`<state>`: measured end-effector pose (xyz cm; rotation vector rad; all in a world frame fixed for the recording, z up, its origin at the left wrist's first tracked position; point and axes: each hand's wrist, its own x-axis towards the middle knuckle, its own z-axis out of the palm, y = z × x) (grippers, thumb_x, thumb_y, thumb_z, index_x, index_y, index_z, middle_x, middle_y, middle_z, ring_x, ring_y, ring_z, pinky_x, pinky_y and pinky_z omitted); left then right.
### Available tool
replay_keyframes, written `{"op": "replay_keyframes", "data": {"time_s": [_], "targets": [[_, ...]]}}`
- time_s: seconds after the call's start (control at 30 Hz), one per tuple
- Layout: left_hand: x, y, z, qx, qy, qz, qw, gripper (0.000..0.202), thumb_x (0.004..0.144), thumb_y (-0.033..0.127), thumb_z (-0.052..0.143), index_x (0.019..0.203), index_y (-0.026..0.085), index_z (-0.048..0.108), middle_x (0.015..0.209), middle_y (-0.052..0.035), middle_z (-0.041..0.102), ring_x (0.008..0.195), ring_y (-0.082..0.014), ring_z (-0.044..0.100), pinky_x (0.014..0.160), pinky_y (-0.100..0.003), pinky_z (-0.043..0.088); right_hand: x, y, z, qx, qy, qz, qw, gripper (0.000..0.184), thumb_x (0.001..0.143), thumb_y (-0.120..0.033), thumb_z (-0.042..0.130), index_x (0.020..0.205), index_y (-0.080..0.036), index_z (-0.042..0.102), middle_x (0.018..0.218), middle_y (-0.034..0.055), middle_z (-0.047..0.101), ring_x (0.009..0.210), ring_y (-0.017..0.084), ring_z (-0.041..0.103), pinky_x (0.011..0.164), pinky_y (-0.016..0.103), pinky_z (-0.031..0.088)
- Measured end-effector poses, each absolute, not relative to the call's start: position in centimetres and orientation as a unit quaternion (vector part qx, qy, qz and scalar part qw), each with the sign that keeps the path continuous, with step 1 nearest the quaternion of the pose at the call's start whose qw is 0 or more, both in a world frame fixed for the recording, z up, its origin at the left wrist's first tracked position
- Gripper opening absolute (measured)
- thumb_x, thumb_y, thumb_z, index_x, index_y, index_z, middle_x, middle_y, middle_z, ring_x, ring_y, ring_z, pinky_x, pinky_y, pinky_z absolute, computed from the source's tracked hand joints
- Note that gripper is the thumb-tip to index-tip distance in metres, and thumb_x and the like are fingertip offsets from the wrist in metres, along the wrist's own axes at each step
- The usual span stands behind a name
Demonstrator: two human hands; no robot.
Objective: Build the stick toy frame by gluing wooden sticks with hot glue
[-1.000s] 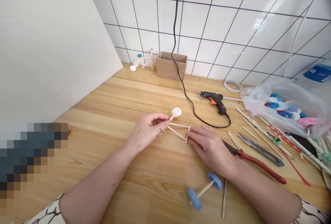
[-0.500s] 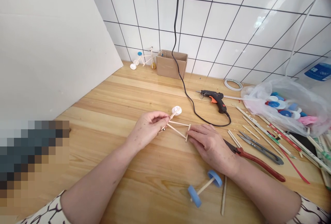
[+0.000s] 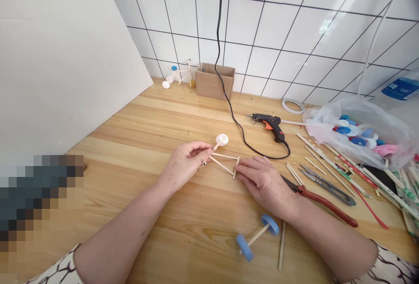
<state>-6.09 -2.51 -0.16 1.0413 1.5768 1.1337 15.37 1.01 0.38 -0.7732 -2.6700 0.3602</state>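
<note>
My left hand (image 3: 185, 164) pinches a small frame of wooden sticks (image 3: 220, 164) near its pointed end, just below a white bottle-cap wheel (image 3: 221, 140) mounted there. My right hand (image 3: 265, 184) rests on the table, its fingers against the frame's short crossbar (image 3: 236, 167). Below my right wrist lies an axle of wooden stick with two blue bottle-cap wheels (image 3: 257, 237). Close to it is a loose wooden stick (image 3: 280, 245). The red-handled pliers (image 3: 322, 203) touch the outer edge of my right hand.
A black glue gun (image 3: 270, 123) and its cord lie ahead on the wooden table (image 3: 131, 144). To the right are snips (image 3: 327, 191), scattered sticks, and a plastic bag of bottle caps (image 3: 356, 133). A cardboard box (image 3: 212, 81), tape roll (image 3: 293, 106) and small stick bicycle model (image 3: 178, 75) stand by the tiled wall.
The whole view has shifted slightly as my head moved. Both hands keep the same hold on the frame, with no visible change in grip.
</note>
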Motion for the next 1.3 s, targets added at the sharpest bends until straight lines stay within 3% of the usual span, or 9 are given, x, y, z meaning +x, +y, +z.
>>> {"op": "replay_keyframes", "data": {"time_s": [0.37,0.5,0.77,1.3], "targets": [[-6.18,-2.67,0.45,0.438,0.616,0.477,0.449,0.027,0.075,0.047,0.061,0.083,0.022,0.070,0.071,0.0007,0.067,0.070,-0.0151,0.059,0.061,-0.023,0.042,15.41,1.00,0.48,-0.273,-0.938,0.132,0.169,0.021,0.091,-0.015,0.043,0.086,-0.018,0.064,0.095,0.0080,0.065,0.090,0.019,0.055,0.081,0.035,0.043],[-6.03,-2.79,0.84,0.442,0.619,0.476,0.441,0.029,0.075,0.047,0.060,0.079,0.021,0.070,0.069,0.0004,0.066,0.069,-0.0156,0.059,0.059,-0.022,0.041,15.41,0.97,0.65,-0.273,-0.937,0.140,0.166,0.023,0.091,-0.014,0.042,0.080,-0.017,0.062,0.089,0.0072,0.064,0.091,0.019,0.055,0.082,0.036,0.042],[-5.90,-2.78,0.48,0.432,0.611,0.474,0.464,0.032,0.075,0.047,0.060,0.082,0.018,0.069,0.072,-0.0010,0.065,0.073,-0.0165,0.058,0.059,-0.023,0.042,15.43,0.90,0.69,-0.262,-0.941,0.133,0.169,0.021,0.091,-0.014,0.042,0.089,-0.019,0.063,0.089,0.0067,0.064,0.085,0.019,0.056,0.078,0.035,0.044],[-5.77,-2.93,0.77,0.444,0.618,0.471,0.447,0.030,0.077,0.045,0.057,0.081,0.018,0.070,0.070,0.0003,0.065,0.069,-0.0150,0.058,0.063,-0.023,0.042,15.61,0.93,0.71,-0.245,-0.948,0.107,0.173,0.022,0.092,-0.016,0.041,0.084,-0.018,0.062,0.093,0.0075,0.065,0.088,0.019,0.058,0.079,0.035,0.045]]}}
